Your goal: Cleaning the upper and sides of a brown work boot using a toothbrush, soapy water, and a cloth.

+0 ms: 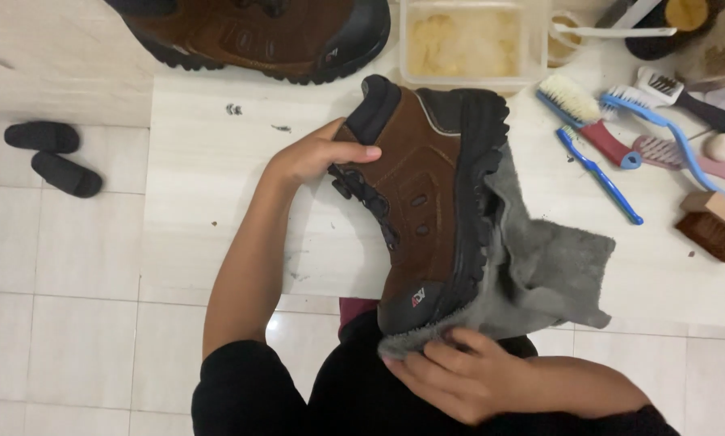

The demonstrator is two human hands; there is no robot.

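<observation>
The brown boot (423, 202) lies on its side at the edge of the white table (217, 186), toe toward the person. The left hand (318, 153) grips it by the ankle opening, thumb on top and fingers tucked inside. The right hand (459, 371) presses a grey cloth (540, 266) against the toe, fingers bent and closed on the cloth (its far end lies flat on the table). Brushes (613, 137) lie nearby, and another boot (257, 36) sits farther back.

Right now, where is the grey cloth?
In the head view, the grey cloth lies right of centre under the brown boot, its near edge pressed against the boot's toe by the right hand.
</observation>
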